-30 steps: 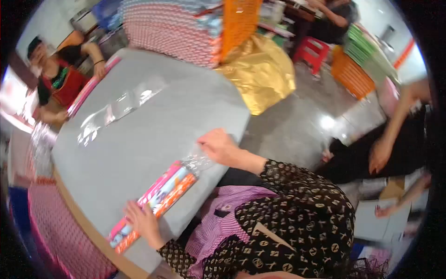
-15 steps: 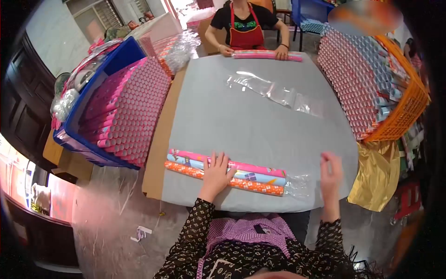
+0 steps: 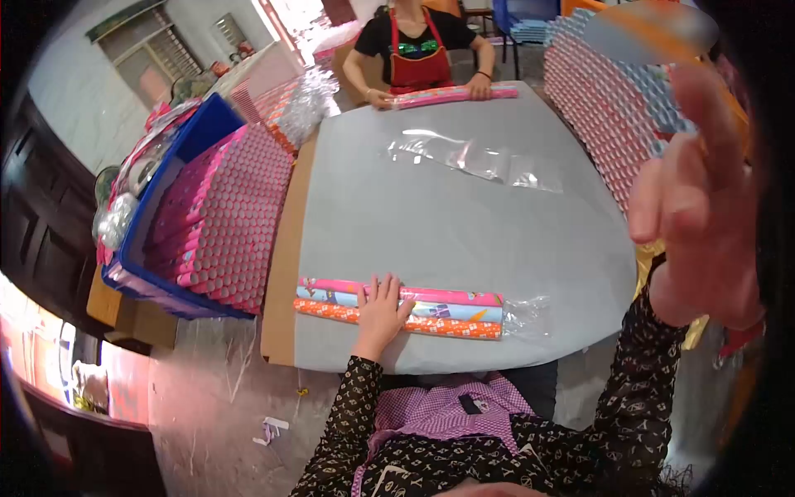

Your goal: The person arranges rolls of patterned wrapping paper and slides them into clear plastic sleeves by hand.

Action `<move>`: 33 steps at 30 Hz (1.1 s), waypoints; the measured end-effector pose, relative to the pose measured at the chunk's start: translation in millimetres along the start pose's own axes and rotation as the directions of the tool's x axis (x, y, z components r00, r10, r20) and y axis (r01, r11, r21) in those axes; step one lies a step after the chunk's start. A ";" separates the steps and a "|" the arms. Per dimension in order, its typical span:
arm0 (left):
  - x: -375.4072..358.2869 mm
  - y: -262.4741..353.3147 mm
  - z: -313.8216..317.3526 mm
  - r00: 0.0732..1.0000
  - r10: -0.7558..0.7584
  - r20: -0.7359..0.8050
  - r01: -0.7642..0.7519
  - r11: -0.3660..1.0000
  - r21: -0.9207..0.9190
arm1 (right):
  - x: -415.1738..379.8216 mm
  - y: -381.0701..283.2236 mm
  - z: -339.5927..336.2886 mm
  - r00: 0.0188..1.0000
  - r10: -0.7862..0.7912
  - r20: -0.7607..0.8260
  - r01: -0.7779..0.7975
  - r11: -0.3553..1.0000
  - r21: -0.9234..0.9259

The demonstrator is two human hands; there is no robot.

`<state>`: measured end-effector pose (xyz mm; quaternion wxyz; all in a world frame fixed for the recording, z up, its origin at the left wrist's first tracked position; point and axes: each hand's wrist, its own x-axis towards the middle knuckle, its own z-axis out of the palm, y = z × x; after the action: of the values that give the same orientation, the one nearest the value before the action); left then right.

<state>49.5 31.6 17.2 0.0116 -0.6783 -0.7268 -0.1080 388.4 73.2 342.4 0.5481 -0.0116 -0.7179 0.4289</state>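
**Left hand [image 3: 383, 321] on pink, light-blue and orange patterned rolls [image 3: 455, 312]**

The three rolls lie side by side on the grey tabletop [image 3: 472, 240], beneath the left fingers, which spread wide and touch them. Clear plastic film [image 3: 527, 316] extends past the rolls' right end. Flat clear plastic sleeves [image 3: 476, 159] lie beyond the rolls. Right of the rolls, the right hand [image 3: 700, 211] is raised, fingers loosely parted, partly bent.

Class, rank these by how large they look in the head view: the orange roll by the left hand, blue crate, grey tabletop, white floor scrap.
1. Grey tabletop
2. Blue crate
3. Orange roll
4. White scrap
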 end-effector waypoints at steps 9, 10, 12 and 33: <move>1.8 -7.3 10.6 0.999 -0.039 0.017 0.041 0.982 -0.183 | 19.1 1.3 0.9 0.966 -0.144 -0.216 0.072 0.948 -0.309; 0.6 -5.0 5.8 0.999 -0.036 0.018 0.039 0.982 -0.186 | 19.5 2.3 -8.5 0.959 -0.161 -0.234 0.075 0.938 -0.338; -0.2 1.4 -3.8 0.998 -0.041 0.047 0.040 0.999 0.022 | 22.0 3.4 -19.5 0.944 -0.206 -0.259 0.088 0.911 -0.403; -0.7 -7.5 6.9 1.000 0.015 -0.011 -0.013 0.995 0.101 | -53.9 70.7 -62.0 0.879 0.099 -0.467 -0.394 0.702 -0.593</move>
<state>43.1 31.7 9.3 0.0512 -0.6812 -0.7264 -0.0749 427.2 129.0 258.0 0.5770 -0.3945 -0.6868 0.1993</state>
